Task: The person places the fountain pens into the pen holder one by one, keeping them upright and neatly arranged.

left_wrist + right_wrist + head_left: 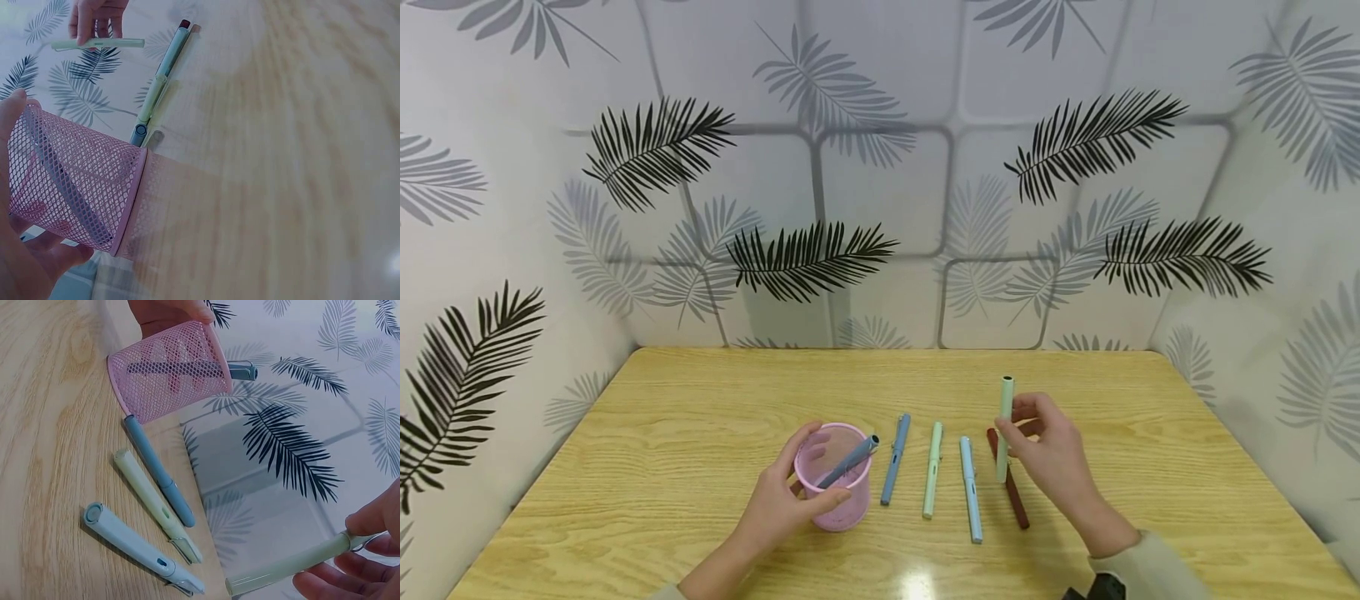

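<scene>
My left hand [782, 492] grips a pink mesh pen cup [842, 521] that stands on the table. Inside the cup leans a dark blue pen [847, 462], its end poking above the rim. Between the thumb and fingers of my right hand [1051, 446] is a pale green pen [1005, 408], held upright over the table. Behind it in the head view lies a dark red pen [1017, 498]. The right wrist view shows the held green pen [287, 569] pinched near its clip end, and the mesh cup [169, 369] with the other hand around it.
On the wooden table [700, 417], between cup and right hand, lie a blue pen [895, 458], a light green pen [932, 471] and a light blue pen [971, 490], roughly side by side. A leaf-patterned wall covering [880, 192] rises behind the table and at both sides.
</scene>
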